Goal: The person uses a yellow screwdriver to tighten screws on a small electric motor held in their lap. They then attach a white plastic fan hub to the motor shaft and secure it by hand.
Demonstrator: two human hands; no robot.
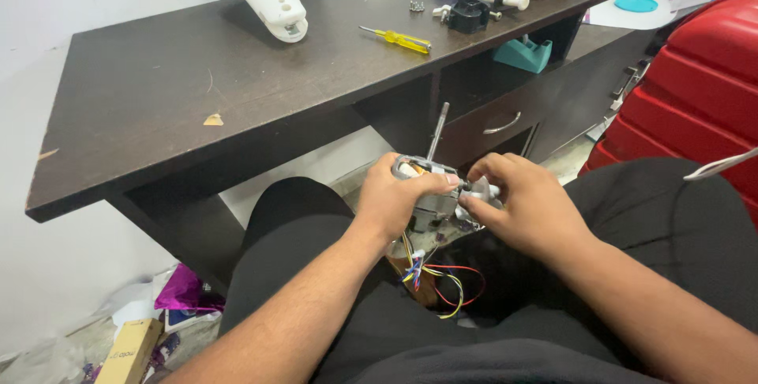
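Evidently fan motor (430, 194) heavy, rigid, wires (442, 281) delicate: left hand (395, 202) grip clamped on housing, right hand (525, 210) fingers pinched on rear fitting; shaft (437, 133) upright.

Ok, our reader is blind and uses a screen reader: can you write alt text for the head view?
A seated person's left hand and right hand grip a small grey metal fan motor with a steel shaft and coloured wires, over the lap. Ahead, a yellow-handled screwdriver lies on a dark brown wooden desk.
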